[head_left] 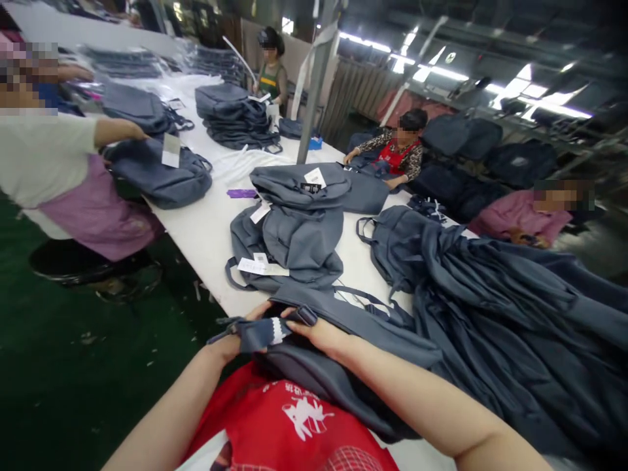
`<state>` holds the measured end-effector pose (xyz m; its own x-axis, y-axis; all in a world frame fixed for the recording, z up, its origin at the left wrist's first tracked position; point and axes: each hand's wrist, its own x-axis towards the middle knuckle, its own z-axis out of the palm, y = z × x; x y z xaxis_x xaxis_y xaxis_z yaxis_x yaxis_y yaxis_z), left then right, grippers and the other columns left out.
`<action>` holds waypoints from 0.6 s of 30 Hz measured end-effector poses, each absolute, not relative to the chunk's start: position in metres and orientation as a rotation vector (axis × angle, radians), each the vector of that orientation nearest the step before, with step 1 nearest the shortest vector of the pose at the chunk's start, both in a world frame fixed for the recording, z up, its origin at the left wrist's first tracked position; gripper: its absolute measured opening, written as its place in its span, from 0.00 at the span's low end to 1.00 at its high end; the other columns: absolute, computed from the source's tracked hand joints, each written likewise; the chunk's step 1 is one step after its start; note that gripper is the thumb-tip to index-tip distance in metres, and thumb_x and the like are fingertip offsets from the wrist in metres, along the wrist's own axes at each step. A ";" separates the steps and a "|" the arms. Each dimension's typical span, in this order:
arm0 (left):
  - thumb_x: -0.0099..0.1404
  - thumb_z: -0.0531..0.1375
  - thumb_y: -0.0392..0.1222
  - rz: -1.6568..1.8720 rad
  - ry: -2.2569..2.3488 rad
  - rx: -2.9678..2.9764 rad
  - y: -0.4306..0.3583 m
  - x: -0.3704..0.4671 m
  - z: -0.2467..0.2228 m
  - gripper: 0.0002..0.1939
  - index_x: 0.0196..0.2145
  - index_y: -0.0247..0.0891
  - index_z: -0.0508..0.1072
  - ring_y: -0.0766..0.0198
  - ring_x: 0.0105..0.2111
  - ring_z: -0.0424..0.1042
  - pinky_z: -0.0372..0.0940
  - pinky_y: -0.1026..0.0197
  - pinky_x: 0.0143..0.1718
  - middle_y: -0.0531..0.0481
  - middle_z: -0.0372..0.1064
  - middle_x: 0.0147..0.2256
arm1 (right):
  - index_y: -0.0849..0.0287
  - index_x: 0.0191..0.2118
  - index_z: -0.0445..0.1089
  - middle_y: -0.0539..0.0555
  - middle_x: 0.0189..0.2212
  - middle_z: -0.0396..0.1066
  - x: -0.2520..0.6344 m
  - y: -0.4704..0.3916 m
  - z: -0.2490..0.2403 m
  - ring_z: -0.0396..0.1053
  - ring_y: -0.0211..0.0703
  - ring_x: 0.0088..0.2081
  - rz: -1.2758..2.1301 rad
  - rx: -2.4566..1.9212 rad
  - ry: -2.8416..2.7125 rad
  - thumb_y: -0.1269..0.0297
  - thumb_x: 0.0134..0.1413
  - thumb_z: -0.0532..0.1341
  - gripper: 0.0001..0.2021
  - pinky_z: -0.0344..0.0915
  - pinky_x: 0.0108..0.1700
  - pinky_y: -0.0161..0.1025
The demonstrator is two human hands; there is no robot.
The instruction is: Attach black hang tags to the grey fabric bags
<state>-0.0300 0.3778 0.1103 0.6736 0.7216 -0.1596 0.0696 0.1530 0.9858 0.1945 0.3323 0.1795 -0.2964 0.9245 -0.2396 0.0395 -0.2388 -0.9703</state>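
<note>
A dark blue-grey backpack (392, 337) lies across the near table edge against the red apron, its strap and black buckle at its left end. My left hand (235, 340) is at that end, its fingers closed behind the folded strap (258, 333), which has a white zigzag patch. Beside it, my right hand (311, 330) has its fingers bent over the bag's edge near the buckle (307, 315). The strap covers part of both hands. Just beyond lies another backpack (304, 242) with white paper tags.
On the white table (191, 232), a tagged bag (294, 183) lies farther back, near a metal pole (314, 85). A heap of bags (490, 294) fills the right. At left, a person's hand touches a bag (161, 176). Several people sit or stand around; a stool (63, 261) is at left.
</note>
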 end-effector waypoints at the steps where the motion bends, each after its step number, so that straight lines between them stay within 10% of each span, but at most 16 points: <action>1: 0.45 0.70 0.59 0.583 0.669 1.268 0.375 -0.033 0.111 0.53 0.64 0.42 0.54 0.44 0.62 0.54 0.54 0.44 0.61 0.40 0.52 0.64 | 0.58 0.41 0.70 0.53 0.38 0.73 0.200 0.330 0.169 0.71 0.44 0.42 1.593 -1.247 -1.382 0.51 0.54 0.62 0.16 0.67 0.50 0.45; 8: 0.59 0.61 0.53 0.566 0.790 1.245 0.381 -0.036 0.125 0.24 0.50 0.39 0.72 0.51 0.57 0.62 0.55 0.50 0.61 0.42 0.66 0.56 | 0.58 0.44 0.70 0.55 0.42 0.73 0.223 0.324 0.156 0.71 0.46 0.45 1.449 -1.341 -1.746 0.59 0.57 0.59 0.12 0.66 0.53 0.47; 18: 0.55 0.61 0.44 0.285 1.080 1.808 0.375 -0.031 0.138 0.14 0.40 0.39 0.76 0.56 0.36 0.71 0.65 0.58 0.40 0.48 0.74 0.35 | 0.55 0.32 0.76 0.52 0.30 0.76 0.214 0.319 0.137 0.72 0.46 0.32 1.253 -1.814 -2.057 0.62 0.40 0.69 0.09 0.69 0.33 0.38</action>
<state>-0.0313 0.3754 0.1377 0.5783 0.7741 -0.2577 0.5458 -0.1324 0.8274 0.2141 0.3189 0.1366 -0.2707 0.8701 -0.4119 0.7652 -0.0651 -0.6405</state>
